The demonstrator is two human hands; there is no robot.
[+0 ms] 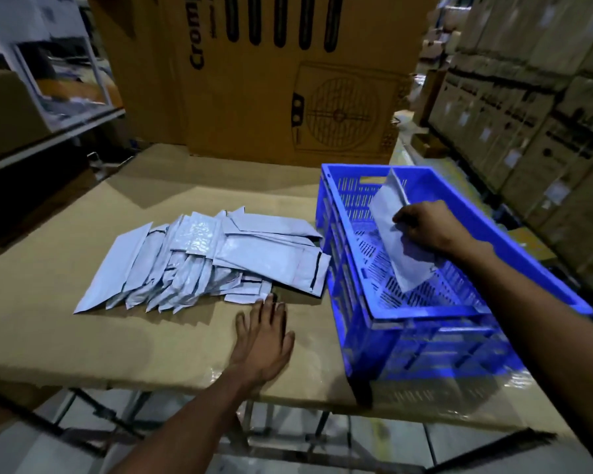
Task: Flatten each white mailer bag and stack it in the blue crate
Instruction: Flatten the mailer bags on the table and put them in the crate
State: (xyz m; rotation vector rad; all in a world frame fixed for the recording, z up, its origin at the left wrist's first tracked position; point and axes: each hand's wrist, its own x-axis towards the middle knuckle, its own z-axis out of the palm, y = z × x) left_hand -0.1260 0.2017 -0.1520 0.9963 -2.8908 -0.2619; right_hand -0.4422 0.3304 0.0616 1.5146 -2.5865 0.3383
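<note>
Over the blue crate (435,323), the right hand (425,225) pinches one white mailer bag (396,241) in its fingers. Left hand (264,333) lies flat, fingers straight, on the cardboard surface (117,333) beside the mailer pile (202,258).

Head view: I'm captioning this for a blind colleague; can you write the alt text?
A person's right hand holds a white plastic mailer bag inside a blue slotted plastic crate on a cardboard-covered table. The left hand lies flat beside a loose pile of white mailer bags.
</note>
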